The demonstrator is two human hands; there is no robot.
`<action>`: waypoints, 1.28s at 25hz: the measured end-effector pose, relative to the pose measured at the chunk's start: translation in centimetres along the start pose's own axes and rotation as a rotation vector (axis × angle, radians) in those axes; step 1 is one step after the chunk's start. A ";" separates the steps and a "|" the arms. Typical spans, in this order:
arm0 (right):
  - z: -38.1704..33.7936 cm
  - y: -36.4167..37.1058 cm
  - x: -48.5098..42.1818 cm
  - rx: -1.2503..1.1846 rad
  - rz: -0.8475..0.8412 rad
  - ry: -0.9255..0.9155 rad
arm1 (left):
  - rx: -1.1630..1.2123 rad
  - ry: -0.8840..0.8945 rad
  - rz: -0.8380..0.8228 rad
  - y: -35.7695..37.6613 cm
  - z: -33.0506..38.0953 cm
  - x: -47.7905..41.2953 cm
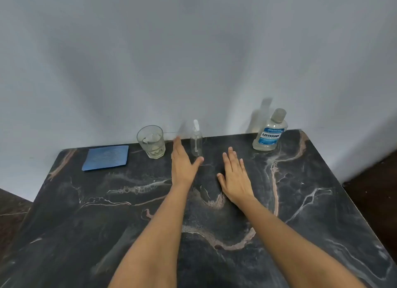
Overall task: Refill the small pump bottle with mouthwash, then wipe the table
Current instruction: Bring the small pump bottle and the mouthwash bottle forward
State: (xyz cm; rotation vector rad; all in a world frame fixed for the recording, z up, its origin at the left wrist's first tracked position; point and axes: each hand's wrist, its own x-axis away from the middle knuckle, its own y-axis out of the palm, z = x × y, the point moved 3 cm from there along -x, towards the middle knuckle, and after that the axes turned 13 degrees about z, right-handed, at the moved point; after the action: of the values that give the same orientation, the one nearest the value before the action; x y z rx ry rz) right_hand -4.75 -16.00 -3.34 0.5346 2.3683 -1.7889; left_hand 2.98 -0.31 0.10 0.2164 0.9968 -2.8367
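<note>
between glass (151, 142) and hands: pump bottle (196, 142) upright

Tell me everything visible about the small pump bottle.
The small pump bottle is slim, clear and plastic-looking, with a white pump head and a dip tube inside. It looks empty and stands upright at the far edge of the table, right of the glass. The thumb of the left hand lies at its base; contact is unclear.
</note>
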 end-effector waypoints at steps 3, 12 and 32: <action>0.0 0.8 0.0 0.007 0.035 -0.028 | 0.096 -0.031 0.000 1.0 0.4 -1.8; 0.3 1.0 0.2 -0.054 0.156 -0.005 | 0.201 0.057 0.020 1.3 -1.3 0.7; -0.7 -6.7 20.7 -0.223 0.152 0.072 | 0.142 0.186 0.006 -8.0 -4.0 28.0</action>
State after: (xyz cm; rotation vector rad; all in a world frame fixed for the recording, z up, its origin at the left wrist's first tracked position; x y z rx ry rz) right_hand -26.29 -12.69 -3.40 0.7352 2.4579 -1.4437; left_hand -25.44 6.40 -3.01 0.5048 0.8234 -2.9261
